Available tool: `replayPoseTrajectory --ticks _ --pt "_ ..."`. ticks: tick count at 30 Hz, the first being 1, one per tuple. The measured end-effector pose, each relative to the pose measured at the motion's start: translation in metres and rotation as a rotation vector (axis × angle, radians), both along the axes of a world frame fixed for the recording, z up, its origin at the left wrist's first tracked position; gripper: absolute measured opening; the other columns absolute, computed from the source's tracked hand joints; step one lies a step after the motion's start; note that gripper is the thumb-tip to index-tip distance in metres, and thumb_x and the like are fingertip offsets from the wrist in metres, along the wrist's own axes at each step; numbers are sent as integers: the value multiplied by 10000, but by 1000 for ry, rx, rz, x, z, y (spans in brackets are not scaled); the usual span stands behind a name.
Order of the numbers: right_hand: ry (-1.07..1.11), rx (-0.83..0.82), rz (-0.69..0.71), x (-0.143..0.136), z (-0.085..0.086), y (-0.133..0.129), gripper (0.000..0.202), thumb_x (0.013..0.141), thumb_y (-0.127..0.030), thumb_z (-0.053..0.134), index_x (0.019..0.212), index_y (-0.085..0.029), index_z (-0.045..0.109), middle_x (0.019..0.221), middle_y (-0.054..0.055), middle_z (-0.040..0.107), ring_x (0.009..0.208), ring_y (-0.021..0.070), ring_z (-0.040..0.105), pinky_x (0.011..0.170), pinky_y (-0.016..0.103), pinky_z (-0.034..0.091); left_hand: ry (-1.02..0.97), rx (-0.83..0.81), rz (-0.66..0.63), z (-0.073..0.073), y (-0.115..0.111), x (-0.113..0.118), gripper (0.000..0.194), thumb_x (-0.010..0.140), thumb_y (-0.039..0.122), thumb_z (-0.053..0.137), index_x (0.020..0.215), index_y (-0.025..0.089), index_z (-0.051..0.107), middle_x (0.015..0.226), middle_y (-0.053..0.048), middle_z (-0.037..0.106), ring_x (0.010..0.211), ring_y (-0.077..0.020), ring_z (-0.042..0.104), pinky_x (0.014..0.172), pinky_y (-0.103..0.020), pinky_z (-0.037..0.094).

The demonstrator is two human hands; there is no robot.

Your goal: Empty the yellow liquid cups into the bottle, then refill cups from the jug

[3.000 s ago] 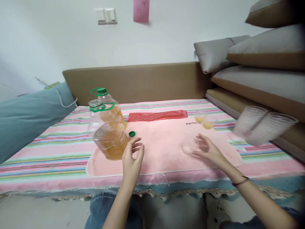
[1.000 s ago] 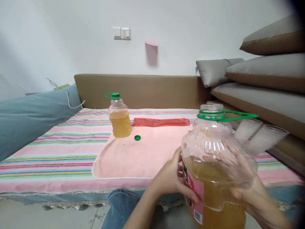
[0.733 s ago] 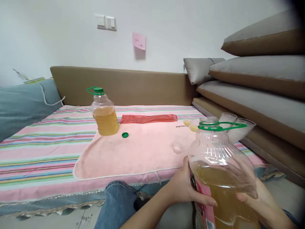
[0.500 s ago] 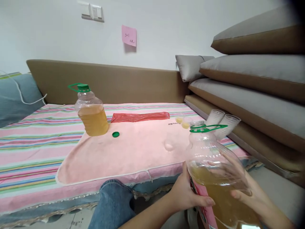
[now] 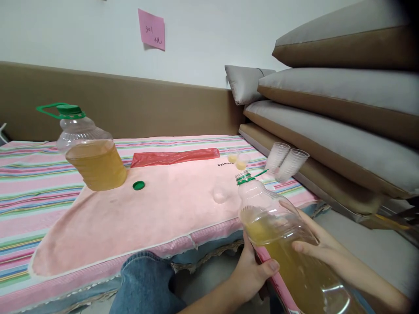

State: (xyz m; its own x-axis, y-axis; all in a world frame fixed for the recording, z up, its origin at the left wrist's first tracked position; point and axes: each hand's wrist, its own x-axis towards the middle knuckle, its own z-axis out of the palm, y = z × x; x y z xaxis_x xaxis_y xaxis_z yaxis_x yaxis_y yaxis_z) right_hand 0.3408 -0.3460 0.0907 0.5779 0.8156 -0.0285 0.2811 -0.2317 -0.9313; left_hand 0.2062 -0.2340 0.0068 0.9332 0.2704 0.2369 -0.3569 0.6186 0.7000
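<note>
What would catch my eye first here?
Probably the big open bottle of yellowish liquid, tilted between the left hand and right hand at lower right. A similar capped bottle stands at left, near a loose green cap on the pink cloth. Stacked cushions rise at right.

- two large clear plastic bottles of amber liquid (image 5: 98, 165) (image 5: 271, 233), each with one green plastic handle (image 5: 49, 105)
- two round green plastic caps (image 5: 69, 109) (image 5: 139, 186), one of them loose
- three small clear plastic cups (image 5: 232, 158) (image 5: 243, 159) (image 5: 220, 195), two holding yellow liquid (image 5: 241, 166)
- two stacks of ribbed translucent plastic cups (image 5: 277, 156) (image 5: 292, 165), whose number within is unclear
- one flat strip of red plastic (image 5: 175, 157)
- one square pink paper note (image 5: 152, 29)
- four large grey-and-brown cushions (image 5: 334, 30) (image 5: 343, 85) (image 5: 310, 139) (image 5: 343, 197)
- one smaller grey cushion (image 5: 245, 83)
</note>
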Motion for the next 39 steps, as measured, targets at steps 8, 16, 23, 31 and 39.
replayPoseTrajectory --ticks 8,16,23,31,39 --pt "13 34 50 7 2 11 749 754 -462 766 1437 -383 467 1522 42 474 1391 335 435 1103 524 423 56 -41 23 -8 -2 3 945 703 623 741 1473 298 300 1401 -138 518 1260 -318 534 1099 -521 363" --pt "73 -21 9 15 5 17 775 707 -466 797 1416 -371 499 1529 36 452 1385 347 432 1074 535 445 199 -13 -39 -3 2 3 1036 631 748 706 1457 298 273 1378 -147 532 1119 -307 613 824 -393 525" --pt "129 -116 1 15 11 20 741 712 -496 776 1399 -441 504 1524 -11 452 1370 331 455 1045 453 490 300 15 -51 -9 1 5 1066 563 819 676 1405 299 280 1334 -133 558 952 -240 662 595 -256 466" --pt "131 -172 1 13 19 24 801 692 -531 768 1430 -402 484 1532 10 437 1397 349 408 1082 488 450 380 -14 -68 -8 -1 4 1079 501 862 663 1315 232 343 1294 -162 569 935 -240 667 606 -260 493" --pt "124 -293 20 13 25 28 967 684 -585 746 1523 -329 337 1594 -3 327 1454 319 325 1165 455 350 379 -34 -57 -10 -3 5 1103 507 859 662 1344 228 321 1310 -172 567 977 -268 671 602 -271 509"
